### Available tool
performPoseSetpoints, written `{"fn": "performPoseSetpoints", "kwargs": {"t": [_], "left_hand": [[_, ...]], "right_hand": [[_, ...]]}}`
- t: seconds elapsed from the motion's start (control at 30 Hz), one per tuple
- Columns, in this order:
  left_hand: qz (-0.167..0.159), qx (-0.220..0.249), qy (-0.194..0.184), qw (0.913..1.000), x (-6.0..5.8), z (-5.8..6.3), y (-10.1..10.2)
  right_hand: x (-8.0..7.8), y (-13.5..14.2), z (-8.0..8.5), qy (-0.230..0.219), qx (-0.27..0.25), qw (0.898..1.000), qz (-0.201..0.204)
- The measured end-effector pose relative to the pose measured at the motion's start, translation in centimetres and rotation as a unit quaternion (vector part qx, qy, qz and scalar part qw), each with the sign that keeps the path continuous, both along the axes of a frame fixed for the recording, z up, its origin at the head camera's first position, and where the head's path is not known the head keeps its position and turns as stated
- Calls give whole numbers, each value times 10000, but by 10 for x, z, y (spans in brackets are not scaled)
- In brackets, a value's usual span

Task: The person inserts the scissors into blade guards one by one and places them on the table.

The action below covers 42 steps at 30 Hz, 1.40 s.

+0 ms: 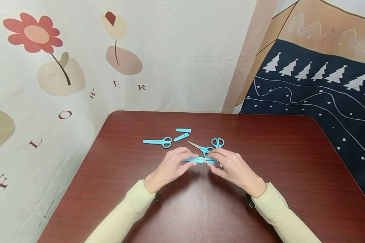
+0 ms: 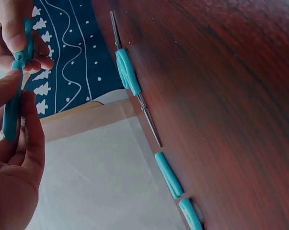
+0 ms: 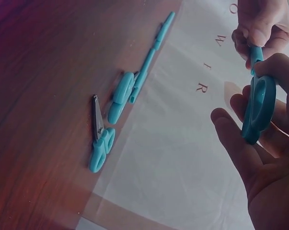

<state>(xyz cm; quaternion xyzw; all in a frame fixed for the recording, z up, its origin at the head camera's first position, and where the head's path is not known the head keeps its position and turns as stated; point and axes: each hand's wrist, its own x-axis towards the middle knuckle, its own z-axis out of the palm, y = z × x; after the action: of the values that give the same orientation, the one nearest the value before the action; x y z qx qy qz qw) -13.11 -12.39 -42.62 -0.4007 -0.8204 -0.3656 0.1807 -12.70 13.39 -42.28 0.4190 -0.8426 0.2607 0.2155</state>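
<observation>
My left hand (image 1: 171,163) pinches a light-blue scissor blade cover (image 1: 196,160) between thumb and fingers, low over the table. From the right, my right hand (image 1: 232,167) grips a pair of scissors (image 3: 261,108) by its blue handles. The scissors' blades point left into the cover's mouth, and a short strip of metal shows between cover and handles in the head view. Just beyond my hands lie bare-bladed scissors (image 1: 205,150) with their tip pointing left. Another pair of scissors (image 1: 217,142) lies by my right fingers; in the right wrist view its blades are bare.
Two loose blue blade covers (image 1: 183,130) lie farther back on the brown table (image 1: 109,162). To the left are covered scissors (image 1: 156,141). A printed cloth (image 1: 182,67) hangs behind the table, with a dark tree-patterned cloth (image 1: 307,87) at right.
</observation>
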Motion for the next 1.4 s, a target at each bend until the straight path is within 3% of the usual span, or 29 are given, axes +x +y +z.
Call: {"fn": "performPoseSetpoints", "kwargs": {"t": [0.47,1.4], "left_hand": [[78,6,-368,9993,3,3,0],[92,-25,-140,9999,3,2,0]], "right_hand": [[0,-3,2,199,-32,9997,102],[0,-8,2,233,45,9996,134]]}}
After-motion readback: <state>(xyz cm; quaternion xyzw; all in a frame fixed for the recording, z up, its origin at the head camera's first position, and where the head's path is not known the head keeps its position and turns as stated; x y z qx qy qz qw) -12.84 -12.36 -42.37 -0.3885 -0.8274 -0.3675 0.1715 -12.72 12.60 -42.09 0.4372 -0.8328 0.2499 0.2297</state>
